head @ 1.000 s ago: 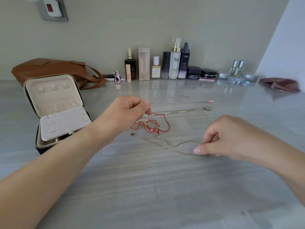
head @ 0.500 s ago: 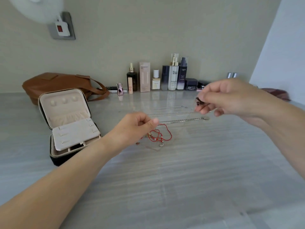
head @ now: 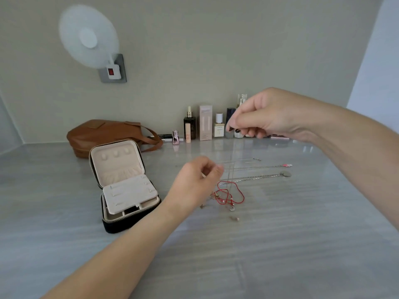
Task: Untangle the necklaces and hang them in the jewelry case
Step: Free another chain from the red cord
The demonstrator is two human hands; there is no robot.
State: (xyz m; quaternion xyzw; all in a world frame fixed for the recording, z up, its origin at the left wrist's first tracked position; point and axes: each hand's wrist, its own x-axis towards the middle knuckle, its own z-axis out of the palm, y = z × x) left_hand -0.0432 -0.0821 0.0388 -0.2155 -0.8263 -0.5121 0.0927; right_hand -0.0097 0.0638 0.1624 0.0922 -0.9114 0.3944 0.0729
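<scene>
Two hands worked above the grey table [head: 280, 244]. The right hand [head: 265, 114], raised in the upper right of the frame in front of the row of bottles [head: 205, 126], had thumb and forefinger pressed together on the dark end of a thin chain [head: 230, 167], with the other fingers curled beneath. The chain fell as a faint line toward the centre of the frame.

There the left hand [head: 198, 182] hung with fingers curled and the thumb and forefinger tips together. It seemed to pinch the same chain, though blur hid the contact. Just right of that hand, and lower, the red cord necklace [head: 233, 193] lay in a loose tangle on the table, the chain's lower part running into it.

Beyond the tangle, silver chains [head: 259, 176] lay stretched out side by side.

The jewelry case [head: 121, 169] stood open at left centre, apart from the necklaces, its cream lid tilted back and a cream panel propped over the base. A brown bag [head: 103, 134] sat behind it, and a white fan [head: 88, 37] hung on the wall at upper left.
</scene>
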